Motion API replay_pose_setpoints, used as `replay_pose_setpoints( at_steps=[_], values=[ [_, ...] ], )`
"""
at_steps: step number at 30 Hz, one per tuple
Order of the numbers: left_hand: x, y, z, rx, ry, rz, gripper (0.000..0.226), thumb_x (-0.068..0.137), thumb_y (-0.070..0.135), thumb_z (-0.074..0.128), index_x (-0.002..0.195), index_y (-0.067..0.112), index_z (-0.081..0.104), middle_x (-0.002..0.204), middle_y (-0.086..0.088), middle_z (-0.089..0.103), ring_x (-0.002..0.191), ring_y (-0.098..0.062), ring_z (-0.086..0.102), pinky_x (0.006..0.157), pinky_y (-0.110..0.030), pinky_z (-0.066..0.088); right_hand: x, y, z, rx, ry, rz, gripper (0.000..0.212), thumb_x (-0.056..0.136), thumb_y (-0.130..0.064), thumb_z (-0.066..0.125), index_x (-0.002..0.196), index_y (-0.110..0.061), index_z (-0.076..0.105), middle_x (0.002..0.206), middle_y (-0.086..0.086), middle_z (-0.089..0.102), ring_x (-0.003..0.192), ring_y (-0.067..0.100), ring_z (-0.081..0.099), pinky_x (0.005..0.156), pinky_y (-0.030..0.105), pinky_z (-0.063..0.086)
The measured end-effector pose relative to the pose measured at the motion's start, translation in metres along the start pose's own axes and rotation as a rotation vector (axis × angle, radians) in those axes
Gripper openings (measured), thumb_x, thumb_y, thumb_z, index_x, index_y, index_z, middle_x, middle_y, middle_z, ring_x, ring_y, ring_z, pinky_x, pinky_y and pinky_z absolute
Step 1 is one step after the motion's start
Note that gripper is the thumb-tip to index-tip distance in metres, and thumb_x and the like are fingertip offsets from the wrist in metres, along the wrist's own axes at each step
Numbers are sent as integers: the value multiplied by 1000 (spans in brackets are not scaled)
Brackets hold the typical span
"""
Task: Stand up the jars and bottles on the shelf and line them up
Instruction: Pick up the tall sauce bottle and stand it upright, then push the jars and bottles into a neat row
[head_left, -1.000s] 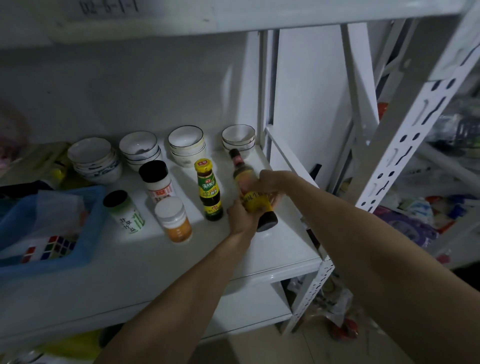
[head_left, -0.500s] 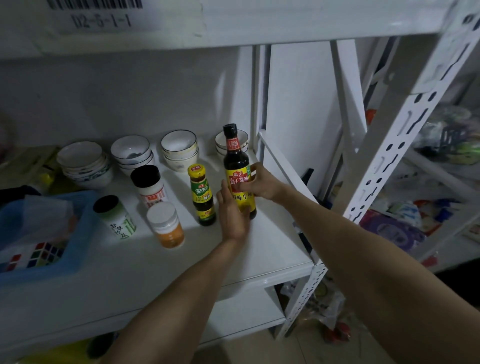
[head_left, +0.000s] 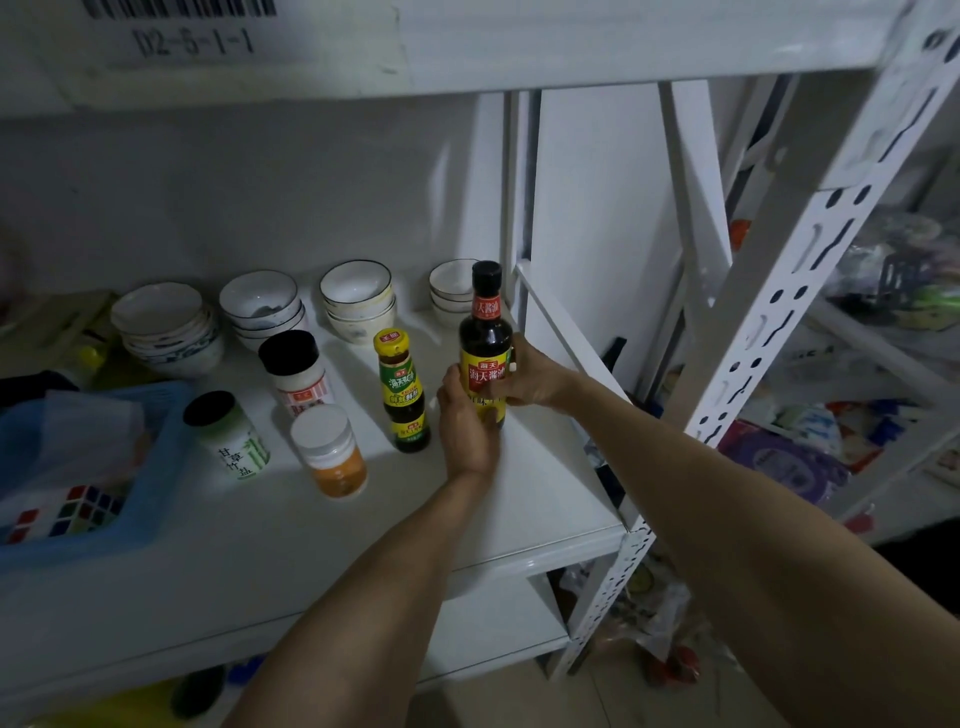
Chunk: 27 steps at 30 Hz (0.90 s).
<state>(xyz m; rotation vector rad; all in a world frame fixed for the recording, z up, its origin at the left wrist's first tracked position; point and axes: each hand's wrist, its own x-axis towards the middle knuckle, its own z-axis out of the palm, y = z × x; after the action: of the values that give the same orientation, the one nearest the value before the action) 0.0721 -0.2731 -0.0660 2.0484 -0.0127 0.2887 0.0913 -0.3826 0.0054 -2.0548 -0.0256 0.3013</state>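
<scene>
I have both hands clamped on the soy sauce bottle (head_left: 485, 353), left hand (head_left: 465, 421) low, right hand (head_left: 530, 379) behind. It stands upright on the shelf (head_left: 519, 488), just beside the green-labelled bottle (head_left: 402, 389).

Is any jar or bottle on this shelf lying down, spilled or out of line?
Nothing is spilled or lying down. All five containers stand upright, but they form a loose cluster, not a line: the orange jar and green-label jar sit forward. Both hands hold the soy sauce bottle.

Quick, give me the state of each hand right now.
Left hand: closed around the lower part of the soy sauce bottle.
Right hand: closed on the same bottle from the right.
</scene>
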Motion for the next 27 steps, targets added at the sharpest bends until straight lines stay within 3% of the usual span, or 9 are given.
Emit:
replay_pose_setpoints(
  at_steps=[5, 10, 13, 15, 18, 21, 23, 25, 27],
  values=[
    [-8, -4, 0, 44, -63, -19, 81, 83, 11, 65, 150, 9, 20, 142, -19, 43, 128, -33, 48, 103, -41, 46, 7, 11, 1, 21, 16, 58, 99, 56, -24, 80, 142, -16, 30, 131, 10, 54, 121, 30, 55, 99, 52, 51],
    [-35, -19, -15, 58, -175, 8, 73, 83, 13, 64, 146, -1, 29, 138, -21, 49, 128, -36, 47, 105, -39, 38, -8, -2, 5, -117, 57, 183, 52, 88, -4, 61, 136, 1, 43, 120, 13, 55, 114, 31, 58, 98, 42, 51],
    [-55, -30, -38, 120, -263, 9, 57, 85, 15, 59, 139, 2, 43, 135, -16, 53, 127, -29, 48, 108, -35, 38, -12, -1, 9, -232, 62, 344, 36, 91, -8, 58, 122, 10, 56, 98, 19, 68, 84, 27, 70, 81, 36, 60],
    [-66, -38, -57, 113, -287, -2, 46, 85, 15, 59, 129, 5, 53, 127, -13, 59, 120, -26, 55, 104, -37, 44, -18, -2, 19, -259, -88, 418, 28, 92, -8, 59, 115, 9, 57, 86, 18, 67, 67, 22, 66, 69, 31, 59],
    [-80, -52, -92, 77, -276, 13, 24, 84, 16, 62, 107, 8, 64, 106, -10, 69, 100, -23, 64, 90, -35, 53, -31, -7, 49, -302, -245, 421, 25, 93, -9, 59, 111, 8, 59, 81, 17, 65, 62, 20, 64, 59, 26, 58],
    [-89, -68, -133, 91, -221, 42, 7, 84, 14, 63, 84, 7, 64, 82, -10, 69, 77, -23, 64, 72, -34, 52, -39, -19, 91, -274, -331, 316, 16, 93, -7, 57, 105, 2, 61, 87, 17, 64, 74, 26, 64, 63, 26, 55],
    [-90, -78, -159, 100, -150, 36, 12, 86, 14, 61, 77, 7, 58, 74, -11, 63, 69, -22, 58, 65, -28, 46, -38, -25, 121, -254, -340, 247, 31, 93, -9, 58, 123, 0, 56, 101, 17, 61, 81, 25, 63, 67, 27, 53],
    [-84, -91, -182, 122, -7, 15, 18, 89, 17, 58, 75, 10, 50, 73, -10, 56, 69, -21, 52, 65, -25, 41, -33, -29, 149, -206, -303, 222, 61, 91, -20, 64, 143, -6, 37, 109, 15, 57, 77, 22, 61, 61, 26, 53],
    [-71, -106, -197, 148, 181, 5, 19, 88, 21, 54, 79, 4, 52, 81, -18, 55, 79, -30, 55, 75, -35, 46, -26, -31, 174, -255, -214, 186, 78, 88, -29, 68, 149, -8, 25, 117, 15, 56, 82, 23, 62, 65, 30, 53]
  ],
)
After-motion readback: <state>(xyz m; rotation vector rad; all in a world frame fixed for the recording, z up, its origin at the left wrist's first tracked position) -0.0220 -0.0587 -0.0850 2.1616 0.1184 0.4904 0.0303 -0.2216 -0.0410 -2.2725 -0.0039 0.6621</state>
